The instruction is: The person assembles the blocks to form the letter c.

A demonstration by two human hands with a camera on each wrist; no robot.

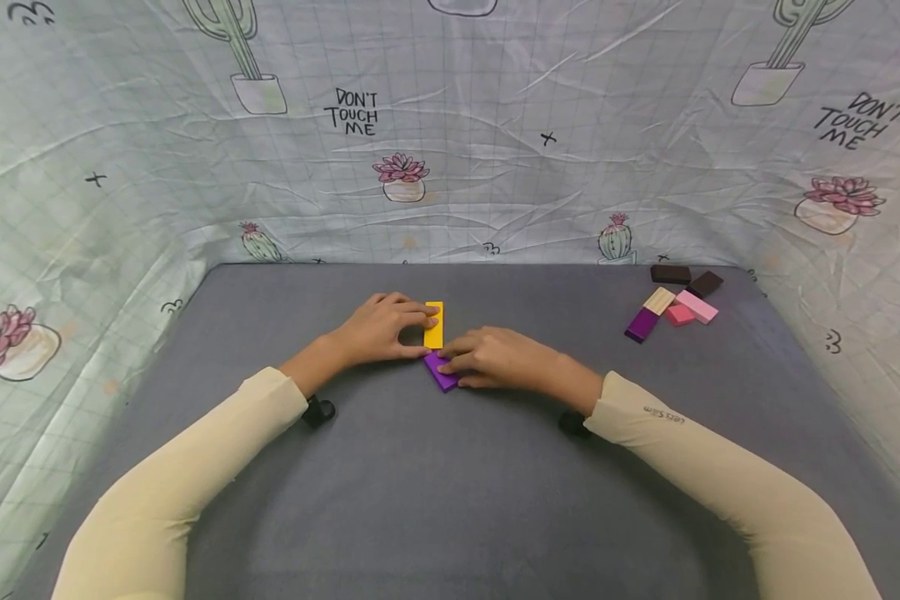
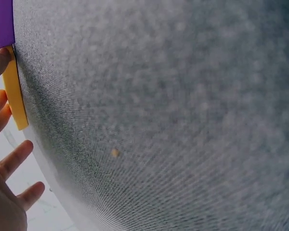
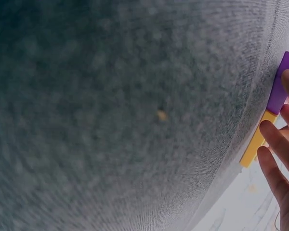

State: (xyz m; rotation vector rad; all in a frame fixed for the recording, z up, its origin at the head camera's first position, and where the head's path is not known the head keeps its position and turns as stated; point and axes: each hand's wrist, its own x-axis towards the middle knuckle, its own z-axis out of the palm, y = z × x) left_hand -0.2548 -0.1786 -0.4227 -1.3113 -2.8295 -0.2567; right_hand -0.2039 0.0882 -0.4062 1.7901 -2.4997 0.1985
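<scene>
A yellow block [image 1: 434, 332] lies flat on the grey tabletop, in front of the person. My left hand [image 1: 378, 329] holds it, with fingertips over its top and the thumb by its near end. Nearer to me, a purple block [image 1: 442, 372] sits at a slant, one end right against the yellow block's near end. My right hand [image 1: 502, 358] pinches this purple block, fingers on top and thumb along its right side. In the left wrist view, the yellow block [image 2: 14, 94] shows between thumb and fingers. The right wrist view shows the right thumb against the purple block [image 3: 278, 91].
At the back right lie several more blocks: two dark brown ones [image 1: 671, 274], a pale wood one [image 1: 659, 299], a dark purple one [image 1: 642, 324], a coral one [image 1: 679, 314] and a pink one [image 1: 697, 307]. A patterned cloth [image 1: 487, 192] hangs around the table's far edge.
</scene>
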